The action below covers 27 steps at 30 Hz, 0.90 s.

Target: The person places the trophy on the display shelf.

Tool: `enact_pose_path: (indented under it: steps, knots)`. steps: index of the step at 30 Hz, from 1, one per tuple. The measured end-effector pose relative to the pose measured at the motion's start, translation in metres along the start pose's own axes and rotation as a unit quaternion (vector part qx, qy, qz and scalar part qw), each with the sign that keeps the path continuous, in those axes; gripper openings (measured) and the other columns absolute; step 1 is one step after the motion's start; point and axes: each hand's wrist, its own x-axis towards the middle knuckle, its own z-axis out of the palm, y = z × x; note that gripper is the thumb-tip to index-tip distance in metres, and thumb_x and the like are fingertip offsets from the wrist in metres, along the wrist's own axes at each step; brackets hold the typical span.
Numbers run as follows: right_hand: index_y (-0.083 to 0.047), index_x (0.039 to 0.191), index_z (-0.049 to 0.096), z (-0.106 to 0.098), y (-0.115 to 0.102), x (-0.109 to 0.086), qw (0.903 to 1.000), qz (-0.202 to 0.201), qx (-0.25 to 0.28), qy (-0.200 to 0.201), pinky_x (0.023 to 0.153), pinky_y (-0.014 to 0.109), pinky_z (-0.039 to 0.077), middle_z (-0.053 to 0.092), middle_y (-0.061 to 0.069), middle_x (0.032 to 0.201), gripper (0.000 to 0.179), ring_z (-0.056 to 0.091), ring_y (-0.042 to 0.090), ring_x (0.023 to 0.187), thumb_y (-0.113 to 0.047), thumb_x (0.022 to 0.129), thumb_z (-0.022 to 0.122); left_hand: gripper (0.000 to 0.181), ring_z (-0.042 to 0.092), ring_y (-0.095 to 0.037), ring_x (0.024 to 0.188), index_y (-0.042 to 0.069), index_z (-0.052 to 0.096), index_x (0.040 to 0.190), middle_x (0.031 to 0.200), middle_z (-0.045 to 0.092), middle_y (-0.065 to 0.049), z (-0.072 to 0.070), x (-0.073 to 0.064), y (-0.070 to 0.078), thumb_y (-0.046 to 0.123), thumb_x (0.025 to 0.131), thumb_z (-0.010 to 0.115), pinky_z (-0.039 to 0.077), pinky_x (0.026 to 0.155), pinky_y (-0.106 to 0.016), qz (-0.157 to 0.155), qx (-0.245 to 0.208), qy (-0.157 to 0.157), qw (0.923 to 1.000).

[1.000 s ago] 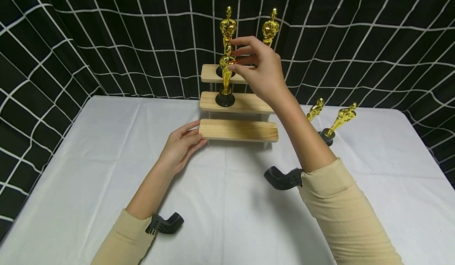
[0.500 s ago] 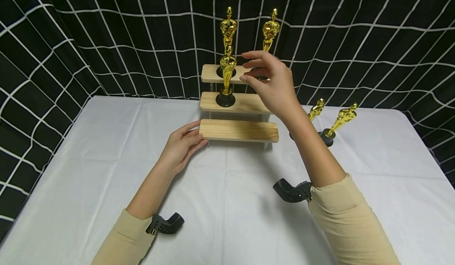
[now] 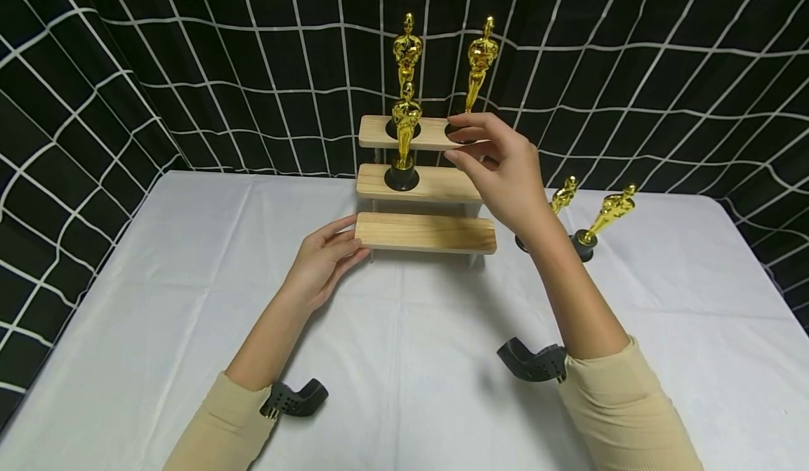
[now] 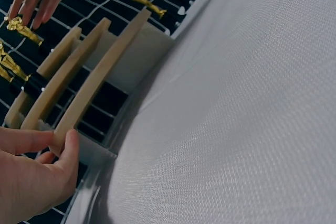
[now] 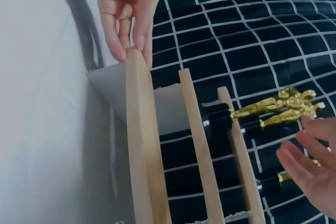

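Gold statuette (image 3: 405,134) on middle shelf (image 3: 445,184), right hand (image 3: 507,169) now farther away

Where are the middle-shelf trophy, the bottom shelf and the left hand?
Middle-shelf trophy (image 3: 404,136): head view, on its gold legs.
Bottom shelf (image 3: 426,231): head view, on its bare wooden top.
Left hand (image 3: 318,263): head view, on the back of the hand.

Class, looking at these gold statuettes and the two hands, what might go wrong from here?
The right hand is close to the right statuette on the top shelf and might knock it over. The left hand grips the bottom shelf; a tug there might topple the gold statuette on the middle shelf.
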Motion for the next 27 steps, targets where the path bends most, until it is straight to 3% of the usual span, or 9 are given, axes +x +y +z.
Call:
enact_pose_path:
  steps: [7, 15, 27]
  knots:
    - [-0.002, 0.135, 0.067, -0.005, 0.006, -0.011, 0.9997, -0.005, -0.010, 0.020, 0.079, 0.011, 0.057, 0.074, 0.017, 0.121, 0.033, 0.073, 0.025, 0.108, -0.003, 0.101, 0.070, 0.055, 0.059, -0.031, 0.129, -0.002, 0.039, 0.160, 0.152, 0.047, -0.029, 0.000, 0.000, 0.000, -0.010, 0.106, 0.048, 0.060, 0.103, -0.024, 0.001, -0.001, 0.001, 1.0000]
    - [0.000, 0.133, 0.067, -0.009, 0.010, -0.022, 0.9994, 0.004, 0.005, 0.033, 0.078, 0.008, 0.058, 0.073, 0.016, 0.122, 0.033, 0.066, -0.004, 0.100, 0.002, 0.101, 0.070, 0.055, 0.061, -0.029, 0.125, -0.001, 0.039, 0.160, 0.151, 0.048, -0.028, 0.000, 0.000, -0.001, -0.010, 0.106, 0.049, 0.061, 0.102, -0.023, 0.000, -0.002, 0.003, 1.0000]
    - [0.000, 0.132, 0.068, -0.015, 0.017, -0.033, 0.9986, -0.002, 0.006, 0.053, 0.083, 0.006, 0.058, 0.074, 0.018, 0.123, 0.032, 0.066, -0.006, 0.096, 0.003, 0.100, 0.069, 0.055, 0.062, -0.029, 0.124, -0.003, 0.039, 0.159, 0.151, 0.048, -0.030, 0.000, 0.000, 0.000, -0.011, 0.106, 0.048, 0.060, 0.103, -0.024, 0.005, -0.006, 0.000, 1.0000]
